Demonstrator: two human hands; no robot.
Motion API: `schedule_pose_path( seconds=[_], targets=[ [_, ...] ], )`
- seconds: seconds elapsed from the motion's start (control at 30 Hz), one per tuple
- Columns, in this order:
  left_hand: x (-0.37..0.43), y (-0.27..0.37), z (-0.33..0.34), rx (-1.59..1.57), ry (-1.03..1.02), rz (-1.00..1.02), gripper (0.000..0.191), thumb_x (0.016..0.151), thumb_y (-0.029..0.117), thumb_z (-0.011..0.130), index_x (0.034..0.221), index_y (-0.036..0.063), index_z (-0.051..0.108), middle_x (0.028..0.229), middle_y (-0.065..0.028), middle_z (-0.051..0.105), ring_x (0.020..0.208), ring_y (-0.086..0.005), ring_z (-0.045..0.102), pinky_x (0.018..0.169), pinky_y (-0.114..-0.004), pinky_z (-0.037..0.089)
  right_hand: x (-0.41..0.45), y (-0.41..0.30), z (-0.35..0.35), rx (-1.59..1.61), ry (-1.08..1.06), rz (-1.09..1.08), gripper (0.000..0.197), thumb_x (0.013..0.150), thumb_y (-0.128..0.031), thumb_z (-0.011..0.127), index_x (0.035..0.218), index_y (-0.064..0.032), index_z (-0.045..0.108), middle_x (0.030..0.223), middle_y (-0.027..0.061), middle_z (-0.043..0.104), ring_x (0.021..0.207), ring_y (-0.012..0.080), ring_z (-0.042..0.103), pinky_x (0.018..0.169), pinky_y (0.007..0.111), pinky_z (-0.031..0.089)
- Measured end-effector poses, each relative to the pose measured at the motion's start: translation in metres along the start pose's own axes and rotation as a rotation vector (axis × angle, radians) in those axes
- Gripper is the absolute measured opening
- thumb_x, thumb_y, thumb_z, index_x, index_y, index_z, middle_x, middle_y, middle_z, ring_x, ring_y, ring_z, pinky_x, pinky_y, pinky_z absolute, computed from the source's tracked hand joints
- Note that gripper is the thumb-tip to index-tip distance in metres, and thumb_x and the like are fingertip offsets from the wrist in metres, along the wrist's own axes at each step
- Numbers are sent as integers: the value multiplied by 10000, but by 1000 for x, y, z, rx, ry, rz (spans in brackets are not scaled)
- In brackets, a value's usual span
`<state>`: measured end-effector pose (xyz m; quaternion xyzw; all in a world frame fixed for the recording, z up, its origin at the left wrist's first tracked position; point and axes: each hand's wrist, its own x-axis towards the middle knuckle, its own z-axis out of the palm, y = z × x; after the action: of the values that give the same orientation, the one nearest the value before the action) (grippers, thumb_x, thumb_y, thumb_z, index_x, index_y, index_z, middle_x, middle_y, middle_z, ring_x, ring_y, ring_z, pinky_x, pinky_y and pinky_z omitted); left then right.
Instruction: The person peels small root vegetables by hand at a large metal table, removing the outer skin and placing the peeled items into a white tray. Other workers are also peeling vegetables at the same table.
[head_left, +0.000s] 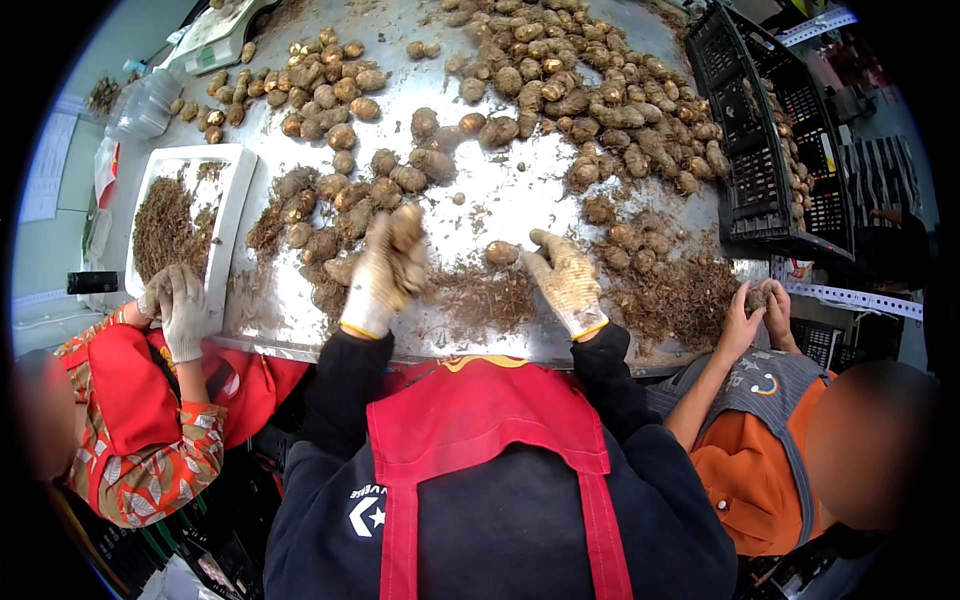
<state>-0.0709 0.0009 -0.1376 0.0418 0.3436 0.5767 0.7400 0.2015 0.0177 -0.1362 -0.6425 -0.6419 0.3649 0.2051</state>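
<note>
My left hand (386, 266), in a soiled knit work glove, is raised over the metal table and blurred by motion. Its fingers are closed around a brown taro corm (406, 226), partly hidden by the glove. Close by on the left lies a cluster of hairy taro corms (352, 199). My right hand (564, 281), gloved the same way, is over the table with thumb and fingers apart and nothing in it. Just left of its fingertips rests a single taro corm (502, 253). Between my hands, loose brown root fibres (491, 300) are scattered near the table edge.
A large taro heap (600, 97) covers the back right, beside a black plastic crate (757, 135). A smaller pile (315, 82) lies back left. A white foam tray (232, 195) holds fibres. Co-workers' hands (184, 307) at left and hands holding a corm (761, 307) at right flank me.
</note>
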Motion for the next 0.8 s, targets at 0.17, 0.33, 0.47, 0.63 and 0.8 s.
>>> schedule_pose_path(
  seconds=[0.17,0.33,0.47,0.63,0.8],
  targets=[
    [3,63,37,-26,-160,261,590,959,551,511,1296,67,511,1114,-146,676,662,-133,684,469,-237,557,-3,-29,6,-296,-102,-146,363,831,-309,707,1104,-88,613,1008,178,653,986,354,636,858,466,504],
    [7,25,25,81,-167,63,613,975,507,514,1256,-38,532,881,-145,717,572,-175,679,464,-274,544,10,-1,37,-373,-93,-121,457,817,-327,717,1202,-122,580,1051,170,646,1006,357,624,879,456,495],
    [-6,-17,16,214,-72,-55,431,1012,325,504,1218,-50,554,821,-151,705,505,-168,643,435,-275,526,3,2,36,-281,-55,-118,463,820,-342,720,1205,-112,602,1051,172,656,1013,348,625,884,451,492],
    [-25,-35,18,1021,-145,273,418,1008,304,517,1282,-13,522,1071,-130,634,746,-135,637,663,-257,501,-9,-19,19,-19,-127,-149,454,817,-354,732,1175,-89,643,1029,178,668,988,347,636,846,438,500],
    [-40,-36,47,968,50,110,435,1004,342,520,1233,-29,519,991,-115,657,813,-148,645,705,-262,499,-19,-40,16,19,-140,-254,468,780,-334,760,1171,-100,652,984,171,669,930,349,646,813,438,504]
  ],
)
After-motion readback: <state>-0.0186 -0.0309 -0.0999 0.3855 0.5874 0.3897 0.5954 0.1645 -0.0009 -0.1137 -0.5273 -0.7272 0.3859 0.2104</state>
